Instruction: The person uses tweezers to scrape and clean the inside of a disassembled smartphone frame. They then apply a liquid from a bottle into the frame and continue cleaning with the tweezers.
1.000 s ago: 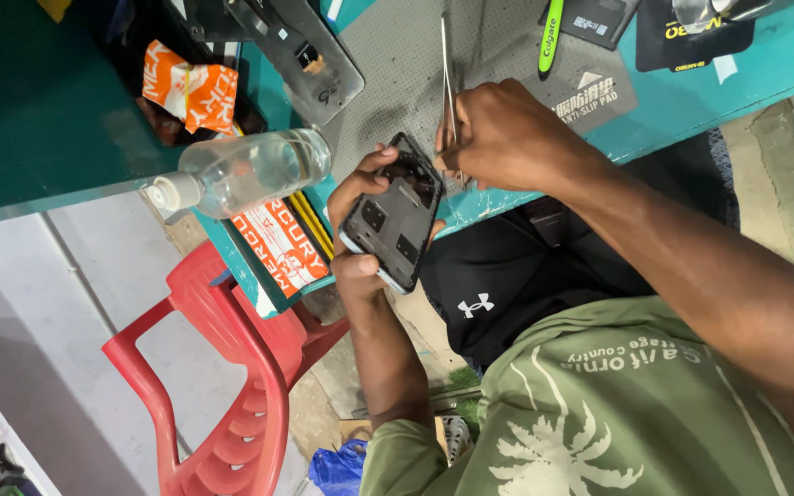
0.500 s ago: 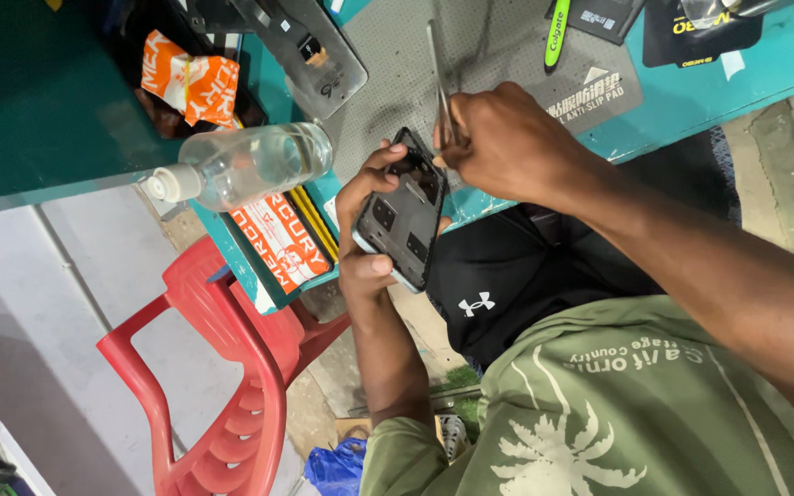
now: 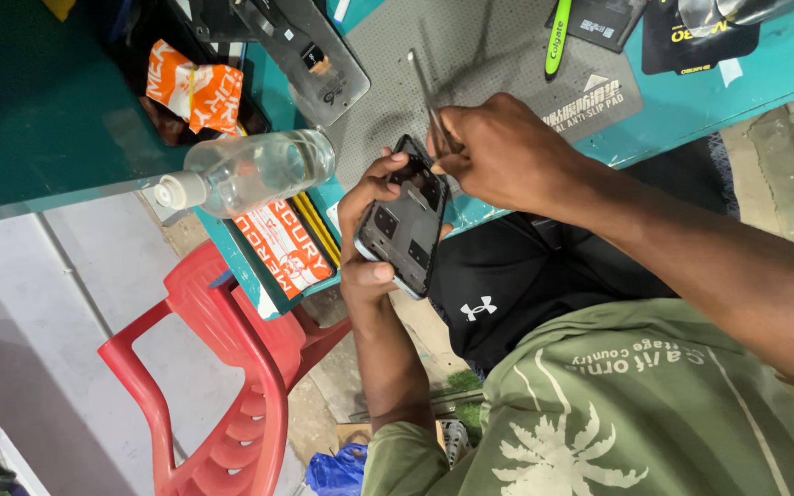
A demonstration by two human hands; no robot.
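The opened phone [image 3: 403,220] is held just in front of the grey mat [image 3: 507,64], left hand [image 3: 367,234] clenched around its edges. Right hand [image 3: 498,152] pinches tweezers [image 3: 429,92] above it. It looks light, stiff and fragile; grip the frame only

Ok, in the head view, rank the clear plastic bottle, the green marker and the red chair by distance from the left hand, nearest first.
From the left hand, which holds the opened phone:
1. Clear plastic bottle, lying on the bench edge beside the hand.
2. Red chair, on the floor beside the bench.
3. Green marker, on the far grey mat.
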